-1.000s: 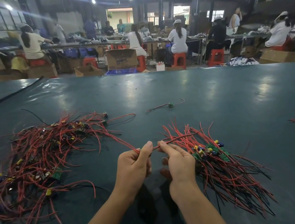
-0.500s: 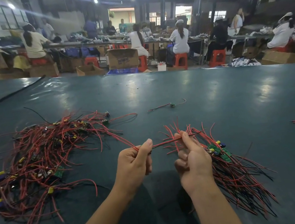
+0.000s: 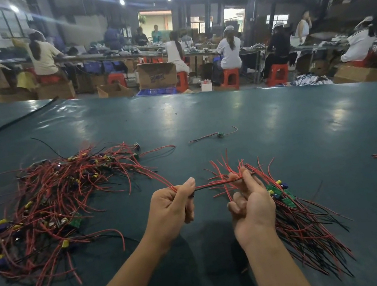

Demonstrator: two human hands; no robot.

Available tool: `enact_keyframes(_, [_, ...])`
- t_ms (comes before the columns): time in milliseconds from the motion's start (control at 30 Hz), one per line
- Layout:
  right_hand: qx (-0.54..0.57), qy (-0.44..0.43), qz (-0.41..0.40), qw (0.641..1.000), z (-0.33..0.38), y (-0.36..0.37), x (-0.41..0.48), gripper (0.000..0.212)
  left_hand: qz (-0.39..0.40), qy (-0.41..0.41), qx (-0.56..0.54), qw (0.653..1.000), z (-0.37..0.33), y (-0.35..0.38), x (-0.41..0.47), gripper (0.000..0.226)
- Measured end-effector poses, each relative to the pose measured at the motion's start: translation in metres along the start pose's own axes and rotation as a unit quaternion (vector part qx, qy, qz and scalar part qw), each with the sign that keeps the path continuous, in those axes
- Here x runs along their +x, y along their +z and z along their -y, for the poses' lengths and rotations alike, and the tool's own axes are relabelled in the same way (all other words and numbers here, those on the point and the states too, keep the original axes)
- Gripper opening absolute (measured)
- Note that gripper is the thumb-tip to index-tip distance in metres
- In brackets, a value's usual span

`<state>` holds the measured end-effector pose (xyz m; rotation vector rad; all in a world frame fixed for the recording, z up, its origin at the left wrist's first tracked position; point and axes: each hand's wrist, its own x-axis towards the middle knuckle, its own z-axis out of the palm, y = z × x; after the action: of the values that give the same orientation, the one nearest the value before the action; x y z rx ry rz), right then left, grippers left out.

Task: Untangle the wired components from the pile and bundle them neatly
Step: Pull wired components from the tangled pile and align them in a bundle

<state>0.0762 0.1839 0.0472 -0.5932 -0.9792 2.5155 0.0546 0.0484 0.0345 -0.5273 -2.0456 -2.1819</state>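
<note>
Head view: the left hand (image 3: 171,211) pinches a red-and-black wire (image 3: 217,184) between thumb and forefinger, and the right hand (image 3: 251,207) pinches it too, other fingers curled. The wire runs left to right between them, then trails far-left into the tangled pile (image 3: 54,204) at the left of the bench (image 3: 228,115). The sorted bundle (image 3: 304,218) lies just beyond the right hand, partly hidden by it. The wire's far end is lost in the pile.

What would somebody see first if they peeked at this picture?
Probably the two hands near the middle: the left hand and the right hand pinch a red and black wire stretched between them. Next comes the big messy pile of red wires on the left of the green table, and a tidier bundle lying under the right hand.
</note>
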Motion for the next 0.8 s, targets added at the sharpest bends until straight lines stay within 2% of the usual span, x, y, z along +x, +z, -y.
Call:
enact_keyframes(100, [-0.002,-0.006,-0.013,1.000,0.001,-0.002,0.002,0.022,0.005,-0.002,-0.003,1.000,0.000,0.000,-0.001,0.053])
enact_keyframes(300, [-0.016,-0.041,-0.039,0.998,0.000,-0.001,0.003,0.025,0.000,0.008,-0.005,1.000,0.001,-0.001,0.001,0.057])
enact_keyframes(467, [-0.008,-0.065,-0.047,0.997,0.000,-0.001,0.001,0.025,0.014,-0.007,-0.006,1.000,0.002,-0.001,0.001,0.051])
enact_keyframes(600, [0.017,-0.080,-0.025,0.996,0.007,-0.006,-0.001,0.024,0.068,-0.085,0.017,0.994,0.005,-0.001,0.004,0.046])
enact_keyframes(733, [0.008,-0.099,0.045,0.994,0.006,-0.006,-0.005,0.029,0.012,-0.187,-0.110,0.976,0.007,-0.002,0.008,0.038])
enact_keyframes(800, [0.011,-0.070,0.101,0.992,0.002,-0.004,-0.008,0.049,-0.005,-0.225,-0.183,0.957,0.004,-0.004,0.011,0.032])
